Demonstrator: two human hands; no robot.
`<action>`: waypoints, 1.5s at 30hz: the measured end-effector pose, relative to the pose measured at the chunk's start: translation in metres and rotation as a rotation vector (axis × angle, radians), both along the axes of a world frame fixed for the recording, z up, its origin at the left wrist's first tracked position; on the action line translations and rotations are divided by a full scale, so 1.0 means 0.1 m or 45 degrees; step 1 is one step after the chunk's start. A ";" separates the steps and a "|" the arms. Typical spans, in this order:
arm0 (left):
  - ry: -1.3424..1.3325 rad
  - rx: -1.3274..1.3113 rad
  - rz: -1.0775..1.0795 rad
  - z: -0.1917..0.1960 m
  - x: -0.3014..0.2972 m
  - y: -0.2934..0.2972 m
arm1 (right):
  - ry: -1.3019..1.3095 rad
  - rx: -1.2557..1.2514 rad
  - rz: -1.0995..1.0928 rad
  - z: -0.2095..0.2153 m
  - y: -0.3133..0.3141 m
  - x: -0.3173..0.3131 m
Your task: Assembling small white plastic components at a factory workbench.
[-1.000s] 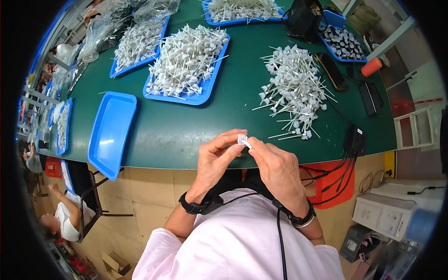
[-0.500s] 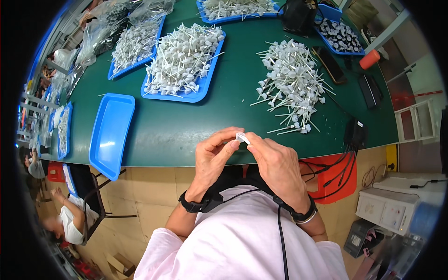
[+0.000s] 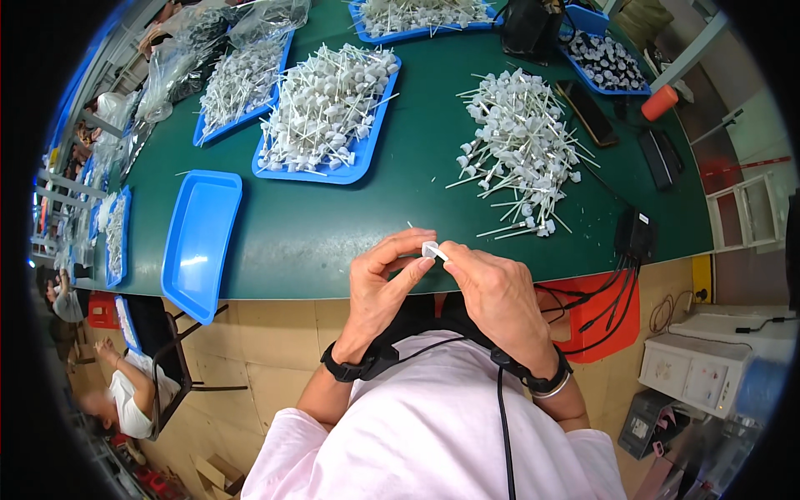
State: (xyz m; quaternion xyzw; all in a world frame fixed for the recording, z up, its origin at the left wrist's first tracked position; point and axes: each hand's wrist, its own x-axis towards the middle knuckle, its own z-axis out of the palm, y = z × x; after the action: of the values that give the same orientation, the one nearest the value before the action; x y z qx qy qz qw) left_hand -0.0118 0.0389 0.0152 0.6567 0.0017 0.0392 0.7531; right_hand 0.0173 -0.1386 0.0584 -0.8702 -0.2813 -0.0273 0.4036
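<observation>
Above the table's near edge, my left hand (image 3: 385, 271) and my right hand (image 3: 492, 287) meet at a small white plastic piece (image 3: 430, 248). Thumb and fingers of the left pinch its head; the right grips its other side, where a short white part shows. Its underside is hidden by my fingers. A thin pale stem tip (image 3: 410, 224) pokes out beyond the left fingertips. Beyond my right hand lies a loose heap of white-headed pieces with thin stems (image 3: 525, 137). To the left stands a bare blue tray (image 3: 200, 250), overhanging the table edge.
Similar pieces fill a blue tray (image 3: 354, 171) and others farther back. A phone (image 3: 588, 112), a black case (image 3: 661, 158), a red cylinder (image 3: 659, 103) and a black cable box (image 3: 635, 235) lie at right. Another person (image 3: 142, 387) sits at far left.
The white piece has turned slightly between my fingers, so more of its head shows. A thin stem tip now appears beyond my left fingers. Both hands stay in nearly the same place.
</observation>
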 end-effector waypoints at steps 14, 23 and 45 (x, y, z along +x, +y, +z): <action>-0.015 -0.006 -0.005 -0.03 -0.03 -0.01 | 0.857 0.260 0.249 -0.04 -0.15 0.24; 0.007 -0.013 0.131 -0.01 -0.01 -0.08 | 0.746 0.185 0.153 0.01 -0.07 0.20; -0.165 0.186 0.289 -0.06 -0.01 -0.12 | 0.050 0.021 -0.046 -0.06 0.04 -0.02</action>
State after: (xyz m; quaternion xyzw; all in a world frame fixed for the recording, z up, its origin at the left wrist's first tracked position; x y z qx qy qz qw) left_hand -0.0131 0.0265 0.0089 0.7013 0.0243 0.1665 0.6927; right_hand 0.0150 -0.1345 0.0524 -0.8722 -0.2574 -0.0198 0.4155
